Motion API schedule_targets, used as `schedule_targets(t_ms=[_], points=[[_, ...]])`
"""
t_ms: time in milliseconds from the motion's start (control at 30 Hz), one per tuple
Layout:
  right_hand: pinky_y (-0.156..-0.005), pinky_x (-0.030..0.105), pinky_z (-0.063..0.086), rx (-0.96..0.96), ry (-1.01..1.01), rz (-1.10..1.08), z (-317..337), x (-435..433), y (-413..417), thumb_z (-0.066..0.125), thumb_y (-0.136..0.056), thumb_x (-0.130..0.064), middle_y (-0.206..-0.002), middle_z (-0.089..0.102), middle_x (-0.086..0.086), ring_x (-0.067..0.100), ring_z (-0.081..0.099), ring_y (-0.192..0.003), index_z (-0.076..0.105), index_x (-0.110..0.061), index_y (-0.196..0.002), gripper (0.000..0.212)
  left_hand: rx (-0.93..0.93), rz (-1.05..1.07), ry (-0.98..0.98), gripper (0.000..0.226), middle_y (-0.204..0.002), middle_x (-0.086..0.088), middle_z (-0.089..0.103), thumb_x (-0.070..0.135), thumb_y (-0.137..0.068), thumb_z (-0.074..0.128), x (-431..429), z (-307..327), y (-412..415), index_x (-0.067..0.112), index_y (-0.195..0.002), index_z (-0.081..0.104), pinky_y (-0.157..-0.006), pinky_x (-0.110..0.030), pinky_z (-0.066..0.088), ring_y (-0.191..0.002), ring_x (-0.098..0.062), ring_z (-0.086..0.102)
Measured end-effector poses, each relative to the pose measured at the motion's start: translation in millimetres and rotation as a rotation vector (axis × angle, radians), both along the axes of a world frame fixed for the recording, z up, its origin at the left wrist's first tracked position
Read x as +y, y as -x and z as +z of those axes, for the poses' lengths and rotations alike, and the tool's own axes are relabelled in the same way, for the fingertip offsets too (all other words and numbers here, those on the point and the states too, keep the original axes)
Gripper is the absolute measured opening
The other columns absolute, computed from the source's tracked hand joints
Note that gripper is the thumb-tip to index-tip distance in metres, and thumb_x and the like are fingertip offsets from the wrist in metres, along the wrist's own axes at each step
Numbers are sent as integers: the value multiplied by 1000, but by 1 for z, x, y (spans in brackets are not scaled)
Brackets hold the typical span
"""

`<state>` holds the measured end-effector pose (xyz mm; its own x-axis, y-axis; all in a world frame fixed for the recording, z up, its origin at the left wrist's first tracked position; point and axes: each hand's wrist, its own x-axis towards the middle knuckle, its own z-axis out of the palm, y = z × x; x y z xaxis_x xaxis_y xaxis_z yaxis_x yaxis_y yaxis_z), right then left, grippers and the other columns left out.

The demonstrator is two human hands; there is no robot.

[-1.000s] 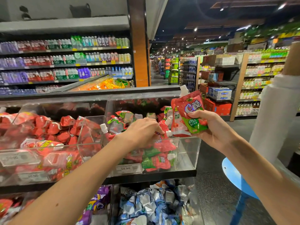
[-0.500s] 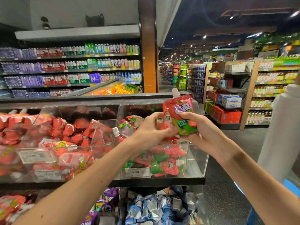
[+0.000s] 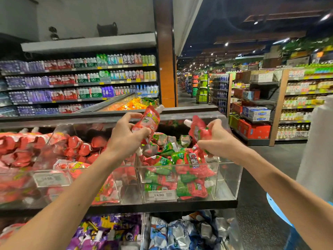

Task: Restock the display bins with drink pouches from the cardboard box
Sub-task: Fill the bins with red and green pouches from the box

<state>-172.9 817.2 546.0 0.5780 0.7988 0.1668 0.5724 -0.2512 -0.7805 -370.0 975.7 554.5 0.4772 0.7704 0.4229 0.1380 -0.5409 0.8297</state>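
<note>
- Fingers [image 3: 131,116] of the left hand [image 3: 124,138] curled round a red drink pouch [image 3: 150,121], spout up; right hand [image 3: 216,139] gripped a second pouch [image 3: 198,129] the same way.
- Both pouches hung just above the clear bin [image 3: 229,179], which sat below the fingertips, partly filled.
- Cardboard box: not in view.
- Judgement: lower each pouch past the rim before releasing; lay flat in the emptier corner nearest the right fingers.

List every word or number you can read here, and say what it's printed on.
"14.90": right price tag, on the front of the right clear bin.
Left price tag, on the left bin: too blurred to read.
Print on the drink pouches and the far shelf labels: too small or blurred.
</note>
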Motion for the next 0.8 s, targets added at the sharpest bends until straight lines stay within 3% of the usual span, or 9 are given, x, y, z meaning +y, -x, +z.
schedule_targets(t_ms=[133,267,400,533,667,800], points=[[-77,37,47,-647,46,-91,-8,37,-4,64,-91,-15,-109,56,13,32,60,-93,47,-11,-116,30,11,2,1,44,-101,-3,69,36,-74,73,0,-8,1,37,-116,58,-80,-52,58,-86,-22,70],[-79,34,50,-918,18,-141,-16,71,0,64,-92,-3,-111,62,18,33,64,-101,52,-3,-123,33,5,-2,-3,43,-103,0,68,36,-75,72,3,-12,5,36,-116,58,-82,-49,58,-88,-19,70],[-75,36,50,-959,-62,-140,-16,94,10,54,-88,12,-103,66,19,35,65,-97,43,2,-125,39,-14,6,-8,40,-101,1,69,31,-79,72,6,-15,10,36,-116,59,-77,-50,60,-85,-17,71],[-62,31,43,-977,-129,-122,-22,104,12,60,-79,18,-88,67,18,35,66,-82,47,5,-119,44,-39,13,3,38,-102,-1,67,24,-83,73,8,-18,18,33,-117,59,-70,-48,61,-80,-19,71],[-65,29,40,-960,-5,-157,-21,112,8,55,-91,8,-105,66,16,34,68,-97,48,0,-120,32,-34,22,2,39,-101,-1,65,19,-87,71,11,-20,23,27,-123,57,-69,-43,62,-80,-17,70],[-76,35,44,-740,61,-78,-18,124,0,64,-93,-12,-109,67,17,36,64,-100,65,-1,-106,17,-38,3,-1,40,-102,-1,65,20,-87,71,12,-22,26,28,-123,57,-71,-38,62,-83,-15,69]])
